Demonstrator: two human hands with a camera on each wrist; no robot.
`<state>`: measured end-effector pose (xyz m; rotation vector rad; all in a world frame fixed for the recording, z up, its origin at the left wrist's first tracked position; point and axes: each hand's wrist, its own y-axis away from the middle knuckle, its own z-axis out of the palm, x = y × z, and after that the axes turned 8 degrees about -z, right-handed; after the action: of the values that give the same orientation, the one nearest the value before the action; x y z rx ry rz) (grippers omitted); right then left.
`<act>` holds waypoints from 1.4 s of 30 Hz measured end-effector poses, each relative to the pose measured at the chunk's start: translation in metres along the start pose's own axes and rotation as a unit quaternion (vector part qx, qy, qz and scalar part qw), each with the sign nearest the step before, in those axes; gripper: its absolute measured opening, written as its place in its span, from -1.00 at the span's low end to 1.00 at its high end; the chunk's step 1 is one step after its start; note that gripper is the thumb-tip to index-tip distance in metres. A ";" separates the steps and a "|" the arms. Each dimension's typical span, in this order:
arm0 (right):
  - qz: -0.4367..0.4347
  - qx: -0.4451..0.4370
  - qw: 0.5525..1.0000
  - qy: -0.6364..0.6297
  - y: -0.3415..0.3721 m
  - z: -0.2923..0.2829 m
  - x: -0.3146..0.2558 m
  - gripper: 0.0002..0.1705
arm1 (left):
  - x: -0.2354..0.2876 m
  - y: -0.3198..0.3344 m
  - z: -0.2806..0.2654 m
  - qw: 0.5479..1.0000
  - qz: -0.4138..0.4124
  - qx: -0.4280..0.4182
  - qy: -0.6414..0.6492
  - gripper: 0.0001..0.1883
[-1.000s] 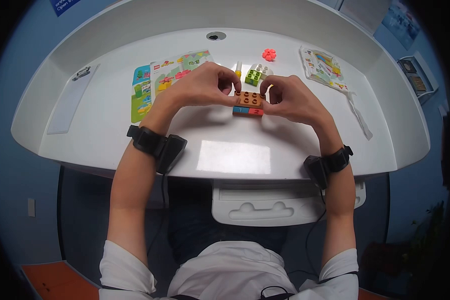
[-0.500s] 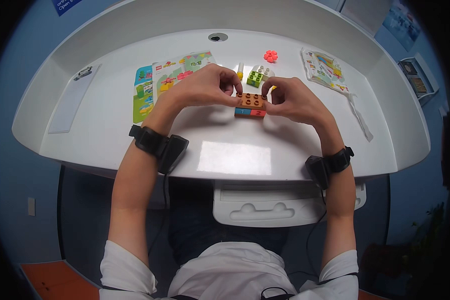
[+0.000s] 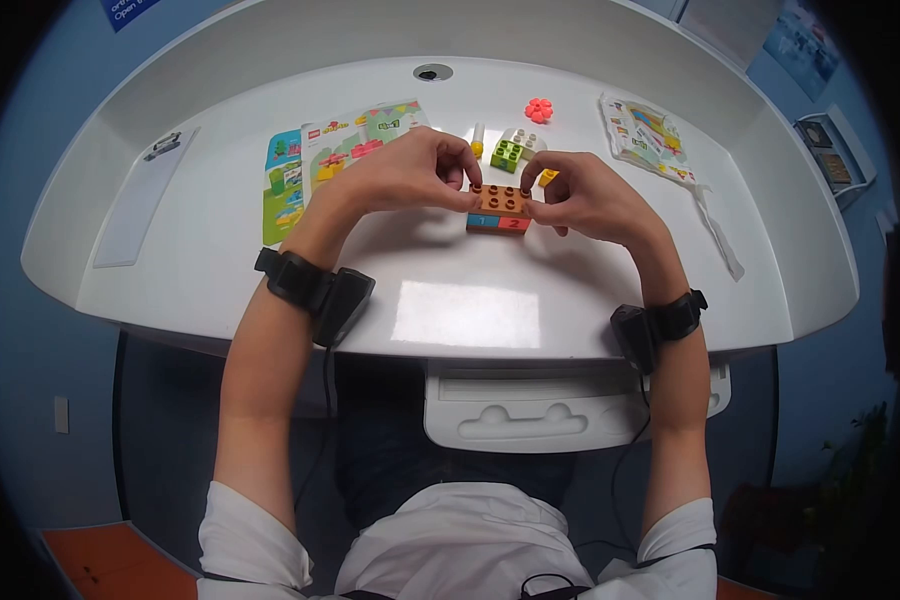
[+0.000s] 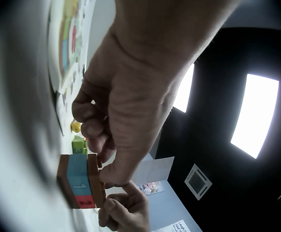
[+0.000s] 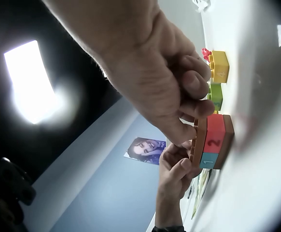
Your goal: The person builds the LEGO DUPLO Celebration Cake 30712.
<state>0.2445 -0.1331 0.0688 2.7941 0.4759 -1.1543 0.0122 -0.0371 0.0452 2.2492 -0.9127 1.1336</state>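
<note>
Thumb and fingers of the left hand (image 3: pixel 400 175) and right hand (image 3: pixel 592 198) pinch opposite ends of the top brown brick (image 3: pixel 500 200), above the blue brick (image 3: pixel 484 221), red brick (image 3: pixel 513 223) and brown base (image 4: pixel 64 176); these layers look joined. Beyond the fingertips, the green brick (image 3: pixel 506 154), yellow brick (image 5: pixel 221 66) and pink flower (image 3: pixel 538 110) remain unattached. A glossy white desk (image 3: pixel 570 320) spreads beneath; blue walls (image 3: pixel 30 400) flank it.

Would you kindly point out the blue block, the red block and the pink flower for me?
Blue block (image 4: pixel 77 173): left wrist view, on its side face marked 1.
Red block (image 5: pixel 215 133): right wrist view, on its side face marked 2.
Pink flower (image 3: pixel 538 110): head view, on its middle.
</note>
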 end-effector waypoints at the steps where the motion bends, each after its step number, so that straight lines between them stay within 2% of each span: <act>1: 0.000 0.000 1.000 -0.003 0.000 0.000 0.000 -0.72 | 0.000 0.000 0.000 1.000 0.001 0.000 0.001 -0.67; 4: -0.009 -0.002 1.000 -0.003 -0.001 -0.001 0.003 -0.72 | 0.002 0.001 0.000 1.000 -0.009 -0.007 0.013 -0.76; 8: -0.006 -0.007 1.000 0.001 0.000 -0.002 0.001 -0.72 | 0.003 0.001 0.001 1.000 -0.013 -0.009 0.012 -0.75; 10: -0.008 -0.008 1.000 0.001 -0.001 -0.002 0.003 -0.72 | 0.001 0.000 0.000 1.000 -0.006 -0.008 0.016 -0.68; 19: -0.009 -0.013 1.000 -0.011 0.000 -0.002 0.001 -0.74 | 0.004 0.002 0.000 1.000 -0.015 -0.014 0.012 -0.74; 29: -0.001 0.021 1.000 -0.007 -0.002 0.002 0.003 -0.74 | 0.000 -0.003 0.003 1.000 0.017 0.005 0.021 -0.76; 38: -0.020 0.055 0.998 -0.025 -0.006 0.006 0.019 -0.72 | -0.001 -0.002 0.003 0.999 -0.008 0.046 0.014 -0.73; 40: -0.027 0.061 0.997 -0.041 -0.005 0.008 0.019 -0.72 | -0.004 -0.003 0.002 0.999 -0.006 0.044 0.024 -0.61; 42: -0.028 0.060 0.997 -0.037 -0.006 0.008 0.019 -0.72 | -0.007 -0.004 0.001 0.999 -0.005 0.044 0.022 -0.61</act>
<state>0.2500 -0.1244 0.0498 2.8425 0.4966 -1.3354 0.0127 -0.0330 0.0385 2.2867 -0.8479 1.2366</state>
